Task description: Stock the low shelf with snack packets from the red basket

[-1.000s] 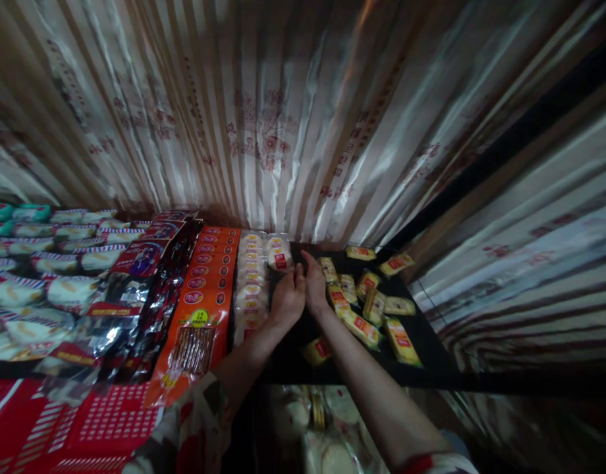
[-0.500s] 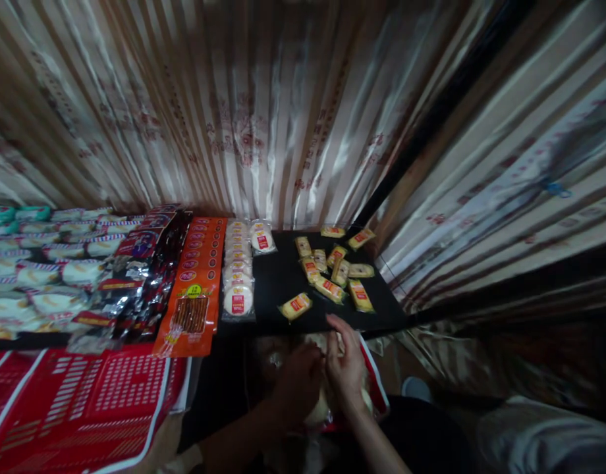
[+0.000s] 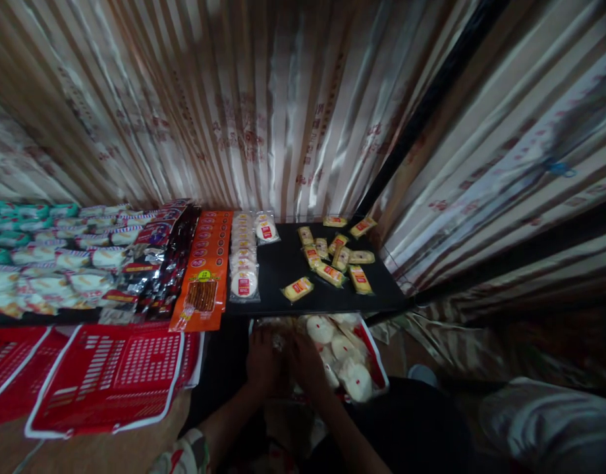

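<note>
Down in the left part of a red basket with a white rim (image 3: 379,361), my left hand (image 3: 264,359) and my right hand (image 3: 305,362) are close together. Both have curled, downturned fingers on dim, shiny clear plastic (image 3: 279,341); shadow hides what is inside it. Right of my right hand lie several round white cakes (image 3: 356,382), each with a red dot, apparently in clear wrappers. The basket sits below the front edge of a black shelf (image 3: 273,289).
Small yellow packaged pastries (image 3: 330,273) are scattered on the shelf's right end. Leftward are overlapping white round packs (image 3: 244,284), orange snack bags (image 3: 203,289), dark red bags (image 3: 159,263) and white wrapped rolls (image 3: 90,283). Another red basket (image 3: 120,368) stands lower left. Pleated curtains (image 3: 263,112) hang behind.
Both hands have moved left inside the basket, uncovering the round white cakes on its right. My right hand, earlier raised with fingers extended, is now turned down and curled.
</note>
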Motion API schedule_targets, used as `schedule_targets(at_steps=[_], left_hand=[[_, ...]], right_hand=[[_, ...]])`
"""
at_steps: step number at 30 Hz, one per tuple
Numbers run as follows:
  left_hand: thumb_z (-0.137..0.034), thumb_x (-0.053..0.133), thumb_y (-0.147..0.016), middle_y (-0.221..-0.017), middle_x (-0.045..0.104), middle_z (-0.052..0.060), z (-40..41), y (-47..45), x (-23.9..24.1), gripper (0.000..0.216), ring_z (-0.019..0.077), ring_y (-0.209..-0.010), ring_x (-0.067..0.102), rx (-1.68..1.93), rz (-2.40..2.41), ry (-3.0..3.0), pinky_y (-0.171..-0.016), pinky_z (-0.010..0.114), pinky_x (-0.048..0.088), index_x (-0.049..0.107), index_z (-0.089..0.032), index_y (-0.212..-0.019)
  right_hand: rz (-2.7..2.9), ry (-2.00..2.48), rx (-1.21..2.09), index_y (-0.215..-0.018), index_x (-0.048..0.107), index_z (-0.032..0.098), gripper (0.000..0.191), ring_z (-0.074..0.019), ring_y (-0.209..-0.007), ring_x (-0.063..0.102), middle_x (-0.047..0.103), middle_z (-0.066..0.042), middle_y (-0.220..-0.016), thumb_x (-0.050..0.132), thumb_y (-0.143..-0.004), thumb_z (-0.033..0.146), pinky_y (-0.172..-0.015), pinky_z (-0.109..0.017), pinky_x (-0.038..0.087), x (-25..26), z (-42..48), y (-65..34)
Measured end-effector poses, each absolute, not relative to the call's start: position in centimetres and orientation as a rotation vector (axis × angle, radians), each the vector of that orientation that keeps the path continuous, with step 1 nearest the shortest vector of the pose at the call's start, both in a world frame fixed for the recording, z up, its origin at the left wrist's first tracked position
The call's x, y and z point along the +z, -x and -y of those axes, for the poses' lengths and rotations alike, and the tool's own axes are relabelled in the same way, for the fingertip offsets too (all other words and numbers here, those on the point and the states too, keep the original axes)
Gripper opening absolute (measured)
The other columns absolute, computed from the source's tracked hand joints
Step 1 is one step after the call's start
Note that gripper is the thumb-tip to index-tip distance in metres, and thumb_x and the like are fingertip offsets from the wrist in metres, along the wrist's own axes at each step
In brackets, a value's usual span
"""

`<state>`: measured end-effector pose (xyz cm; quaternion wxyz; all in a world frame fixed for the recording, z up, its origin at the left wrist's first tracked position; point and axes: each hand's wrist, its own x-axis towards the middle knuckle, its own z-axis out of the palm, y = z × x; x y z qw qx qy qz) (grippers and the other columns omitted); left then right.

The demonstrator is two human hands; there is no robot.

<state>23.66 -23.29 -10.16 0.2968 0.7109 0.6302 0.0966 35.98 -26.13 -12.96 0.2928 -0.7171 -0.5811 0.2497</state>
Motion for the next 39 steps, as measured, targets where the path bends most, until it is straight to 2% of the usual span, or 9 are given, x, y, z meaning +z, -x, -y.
schedule_targets(at_steps=[4, 9, 16, 22, 26, 28, 33, 36, 39], left_hand=[[-0.013, 0.042, -0.08, -0.127, 0.051, 0.012, 23.4, -23.1, -10.8, 0.042, 0.0239, -0.121, 0.041, 0.284, -1.669, -1.89, -0.101, 0.034, 0.037, 0.054, -0.014, -0.12], [-0.012, 0.041, -0.081, -0.121, 0.056, 0.007, 23.4, -23.0, -10.8, 0.039, 0.02, -0.116, 0.048, 0.324, -1.643, -1.844, -0.101, 0.032, 0.037, 0.056, -0.019, -0.117], [-0.024, 0.037, -0.089, -0.107, 0.059, 0.007, 24.2, -23.6, -9.0, 0.025, 0.0167, -0.099, 0.057, 0.428, -1.517, -1.84, -0.09, 0.028, 0.043, 0.059, -0.018, -0.101], [-0.02, 0.035, -0.09, -0.099, 0.06, 0.007, 25.3, -23.4, -7.7, 0.027, 0.0182, -0.097, 0.056, 0.457, -1.376, -2.071, -0.089, 0.029, 0.045, 0.061, -0.02, -0.098], [-0.018, 0.037, -0.09, -0.105, 0.059, 0.006, 26.0, -23.0, -7.2, 0.033, 0.018, -0.101, 0.054, 0.508, -1.181, -2.196, -0.09, 0.031, 0.045, 0.056, -0.024, -0.116], [-0.019, 0.039, -0.09, -0.107, 0.058, 0.005, 26.3, -22.6, -7.2, 0.033, 0.0176, -0.103, 0.053, 0.563, -1.082, -2.26, -0.091, 0.03, 0.045, 0.055, -0.026, -0.118], [-0.026, 0.049, -0.088, -0.094, 0.061, 0.004, 26.7, -22.0, -7.5, 0.018, 0.017, -0.094, 0.055, 0.758, -0.89, -2.41, -0.082, 0.028, 0.048, 0.064, -0.022, -0.097], [-0.023, 0.046, -0.088, -0.097, 0.06, 0.002, 26.8, -21.9, -7.7, 0.018, 0.0163, -0.098, 0.054, 0.917, -0.892, -2.381, -0.083, 0.028, 0.049, 0.064, -0.023, -0.091], [-0.02, 0.044, -0.088, -0.102, 0.058, 0.002, 26.7, -21.9, -7.5, 0.021, 0.0163, -0.107, 0.052, 1.022, -0.949, -2.324, -0.088, 0.029, 0.049, 0.064, -0.024, -0.093]], right_hand=[[1.56, 1.935, 0.67, -0.105, 0.065, 0.019, 0.038, -0.023, -0.104, 0.058, 0.066, -0.011, -0.107, 0.038, -0.079, 0.015, -0.095, -0.039, 0.044, -13.1, 25.6, -35.5], [1.49, 1.88, 0.675, -0.101, 0.066, 0.02, 0.034, -0.0229, -0.1, 0.061, 0.068, -0.01, -0.104, 0.04, -0.078, 0.019, -0.093, -0.039, 0.046, -12.9, 26.1, -35.6], [1.12, 1.831, 0.816, -0.097, 0.065, 0.019, 0.034, -0.0225, -0.095, 0.064, 0.068, -0.011, -0.103, 0.044, -0.079, 0.038, -0.088, -0.037, 0.049, -12.9, 27.1, -36.1], [0.597, 1.6, 1.116, -0.102, 0.058, 0.018, 0.048, -0.0231, -0.088, 0.066, 0.068, -0.009, -0.098, 0.059, -0.07, 0.053, -0.077, -0.036, 0.053, -11.1, 27.8, -36.0], [0.385, 1.502, 1.254, -0.102, 0.056, 0.02, 0.048, -0.021, -0.08, 0.066, 0.067, -0.005, -0.092, 0.062, -0.069, 0.054, -0.071, -0.034, 0.054, -8.7, 28.0, -36.5], [0.313, 1.519, 1.272, -0.099, 0.058, 0.02, 0.046, -0.0198, -0.074, 0.066, 0.068, -0.004, -0.09, 0.062, -0.068, 0.054, -0.066, -0.032, 0.054, -8.0, 28.1, -37.0], [0.211, 1.534, 1.274, -0.095, 0.062, 0.02, 0.047, -0.019, -0.074, 0.065, 0.069, -0.003, -0.089, 0.073, -0.058, 0.046, -0.056, -0.026, 0.051, -7.9, 28.3, -37.5], [0.215, 1.451, 1.298, -0.094, 0.062, 0.018, 0.052, -0.0188, -0.067, 0.065, 0.07, -0.002, -0.077, 0.079, -0.049, 0.04, -0.055, -0.027, 0.05, -7.7, 28.3, -37.0], [0.179, 1.368, 1.296, -0.099, 0.061, 0.02, 0.056, -0.0193, -0.066, 0.066, 0.07, -0.002, -0.077, 0.08, -0.049, 0.038, -0.057, -0.028, 0.05, -6.8, 28.3, -36.5]])
